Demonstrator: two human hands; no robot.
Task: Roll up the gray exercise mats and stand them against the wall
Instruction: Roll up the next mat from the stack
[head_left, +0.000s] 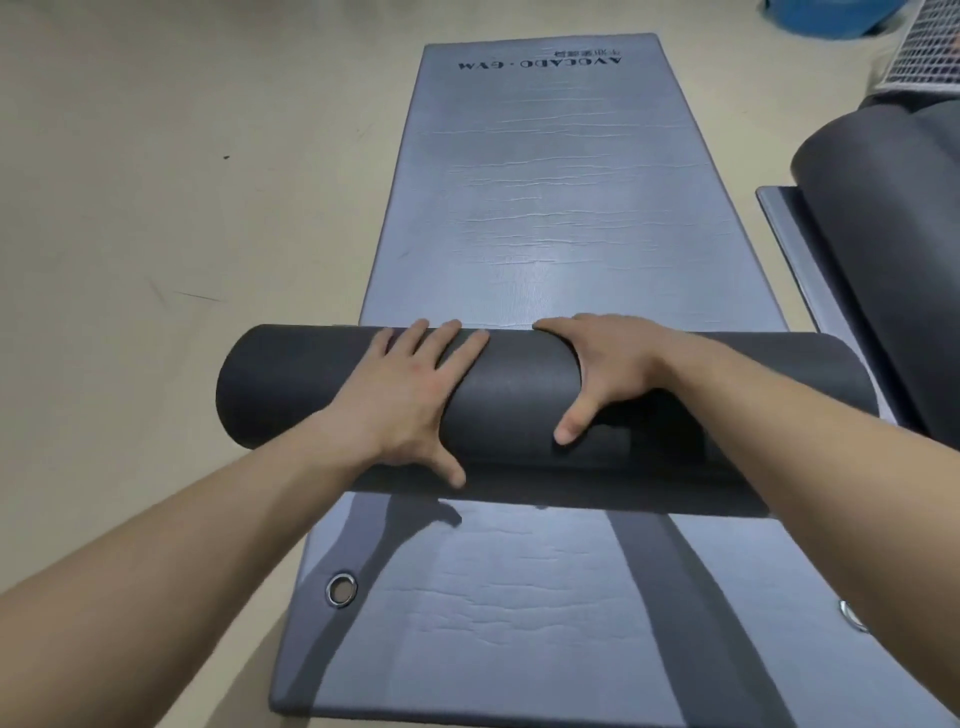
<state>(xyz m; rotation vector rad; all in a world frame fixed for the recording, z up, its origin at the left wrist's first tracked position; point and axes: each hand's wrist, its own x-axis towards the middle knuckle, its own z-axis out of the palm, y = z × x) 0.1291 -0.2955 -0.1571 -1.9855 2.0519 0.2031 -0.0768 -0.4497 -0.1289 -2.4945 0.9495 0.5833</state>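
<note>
The left hand (410, 400) lay flat on the rolled mat (514, 395), fingers straight and spread toward 1 o'clock, thumb splayed down the near side. The right hand (613, 364) cupped the same roll just beside it at 3 o'clock: its fingers bent over the crest and out of sight on the far side, and its thumb hooked down the near face.

The rolled mat sat at the centre of the view, a dark cylinder with its long axis running from 9 o'clock to 3 o'clock and its open ends facing those two ways. A loose edge showed along its near, 6 o'clock side. It rested across a flat mat (545, 197) whose long axis ran from 6 to 12 o'clock, with printed lettering (540, 63) at the far end and a metal grommet (341, 589) at the near corner, at about 7 o'clock.

By my reading, this roll was wound nearly or fully tight but lay on its side, not stood up, and no wall was in view. The flat mat was wholly unrolled. At 2 o'clock a second roll (883, 234) lay on another flat sheet (795, 228), also on its side. So most of the task looked to remain: rolling the flat ones and standing every roll upright. Tan floor (156, 182) surrounded them.
</note>
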